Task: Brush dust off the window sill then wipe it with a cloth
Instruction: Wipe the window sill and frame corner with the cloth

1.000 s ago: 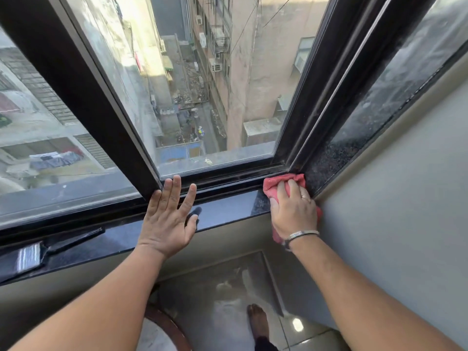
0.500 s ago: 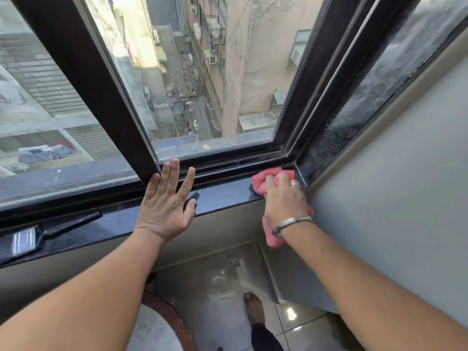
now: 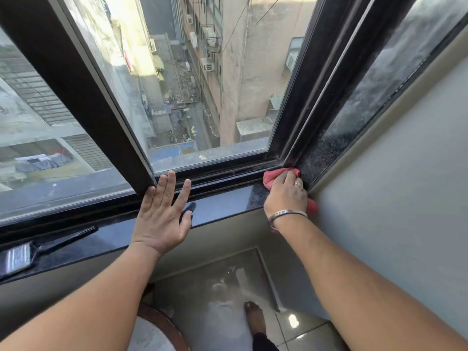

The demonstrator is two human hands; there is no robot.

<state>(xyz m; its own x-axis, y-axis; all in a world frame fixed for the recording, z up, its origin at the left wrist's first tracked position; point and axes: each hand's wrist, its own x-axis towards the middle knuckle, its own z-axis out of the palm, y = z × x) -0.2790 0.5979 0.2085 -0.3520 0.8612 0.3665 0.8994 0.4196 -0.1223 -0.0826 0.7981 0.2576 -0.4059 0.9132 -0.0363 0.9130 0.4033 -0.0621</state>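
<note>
The window sill (image 3: 222,203) is a dark polished stone ledge running along the foot of the black window frame. My right hand (image 3: 286,195) presses a pink cloth (image 3: 269,178) onto the sill's right end, in the corner by the side wall; part of the cloth hangs over the sill's edge behind my wrist. My left hand (image 3: 162,214) lies flat and open on the sill's middle, fingers spread, fingertips at the frame. A black brush (image 3: 38,249) lies on the sill at the far left, away from both hands.
A black window frame post (image 3: 83,97) rises just left of my left hand. The grey side wall (image 3: 392,198) stands close on the right. Below are a tiled floor, my bare foot (image 3: 254,316) and a round table edge (image 3: 162,323).
My right hand slid the cloth left along the sill, then back right into the corner. My left hand stayed flat on the sill.
</note>
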